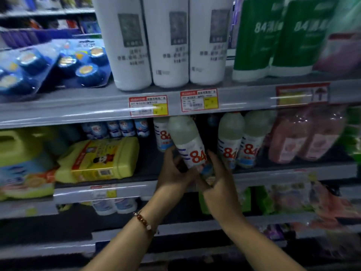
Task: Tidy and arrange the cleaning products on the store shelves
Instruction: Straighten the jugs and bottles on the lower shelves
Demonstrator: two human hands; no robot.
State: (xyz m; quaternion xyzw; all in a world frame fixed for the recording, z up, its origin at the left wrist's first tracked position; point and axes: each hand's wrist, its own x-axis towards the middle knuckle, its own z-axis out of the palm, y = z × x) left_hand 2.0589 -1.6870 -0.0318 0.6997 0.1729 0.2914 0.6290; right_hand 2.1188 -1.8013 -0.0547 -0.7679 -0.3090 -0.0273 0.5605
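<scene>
A white bottle [188,145] with a big red "84" on it is held by both hands in front of the middle shelf [293,174]. It leans, with its top tipped up and to the left. The left hand [172,169] is curled round the bottle's lower left side. The right hand [216,179] holds the bottom right side, with its fingers bent round the base. The bottom of the bottle is hidden behind the two hands. The left wrist wears a beaded bracelet [143,222].

On the same shelf there are three more "84" bottles. One [161,135] stands just behind the held bottle, to its left, and is partly hidden by it. Two [241,141] stand close together to the right. Past them are two pink packs [304,137], very blurry. To the left lies one yellow jug [101,159] on its side, and another yellow jug [21,159] is cut off at the edge.

On the top shelf [78,106] stand three tall white bottles [168,42] in a row, with their tops cut off. Right of them are two green bottles [281,38]. Left of them are blue packs of round pucks [56,63]. Three price tags [148,105] stick to the shelf's front edge, and their small writing is too blurry to read.

The shelves lower down are dark and hard to make out.
</scene>
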